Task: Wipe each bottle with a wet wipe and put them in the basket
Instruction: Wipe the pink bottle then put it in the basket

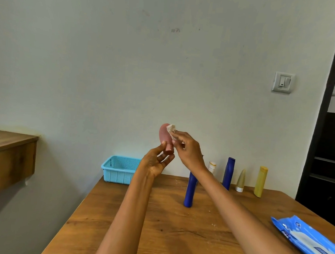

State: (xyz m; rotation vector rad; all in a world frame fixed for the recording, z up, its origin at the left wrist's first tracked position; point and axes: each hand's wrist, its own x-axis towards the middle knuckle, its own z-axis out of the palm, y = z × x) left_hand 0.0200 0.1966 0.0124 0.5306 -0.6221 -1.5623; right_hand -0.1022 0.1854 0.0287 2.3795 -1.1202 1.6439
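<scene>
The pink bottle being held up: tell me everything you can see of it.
The pink bottle is small, rounded and matte, plastic by its look, with a darker pink cap. It is held in the air above the table's far end, upside down, cap lowest and slightly tilted. The left hand pinches it at the cap end. The right hand presses a crumpled white wet wipe against its upper side. No label is readable.

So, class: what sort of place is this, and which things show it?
Probably a room in a home or office: a wooden table against a plain wall, a light switch, and dark shelves with papers.
</scene>
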